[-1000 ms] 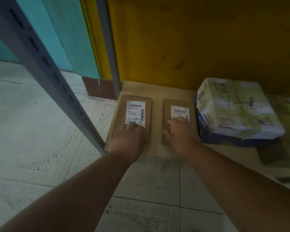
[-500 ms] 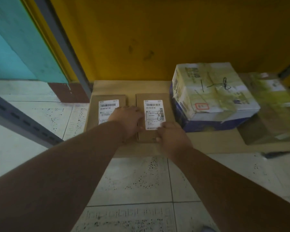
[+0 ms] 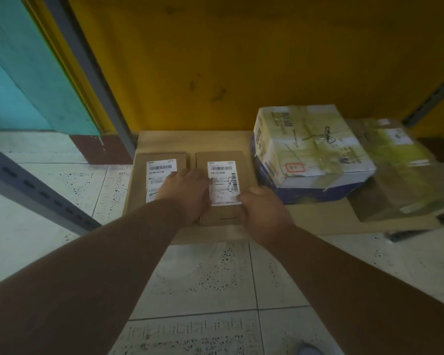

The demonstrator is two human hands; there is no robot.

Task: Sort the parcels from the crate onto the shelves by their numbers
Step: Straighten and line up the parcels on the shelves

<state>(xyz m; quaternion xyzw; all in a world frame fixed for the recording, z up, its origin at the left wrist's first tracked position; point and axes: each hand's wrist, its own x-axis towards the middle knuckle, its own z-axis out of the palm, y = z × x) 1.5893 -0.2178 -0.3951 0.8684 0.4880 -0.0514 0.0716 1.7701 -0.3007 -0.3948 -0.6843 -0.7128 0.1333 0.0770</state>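
Two flat brown parcels lie side by side on the cardboard-lined bottom shelf (image 3: 190, 139). The left parcel (image 3: 139, 180) has a white label partly under my wrist. The right parcel (image 3: 246, 170) carries a white label with a handwritten dash and 8. My left hand (image 3: 187, 193) lies over the seam between them, fingers on the right parcel's left edge. At that parcel's near right corner, my right hand (image 3: 264, 213) grips it. Both hands hold this parcel flat on the shelf.
A white and blue taped box (image 3: 310, 149) marked with a dash and 8 stands just right of the flat parcels. A blurred tape-wrapped parcel (image 3: 395, 170) lies beyond it. Grey shelf uprights (image 3: 92, 80) (image 3: 31, 185) rise at the left. Yellow wall behind, tiled floor (image 3: 215, 278) in front.
My left hand has moved off the left parcel to the right parcel's left edge. My right hand slid to its near right corner. The view has swung to the right.
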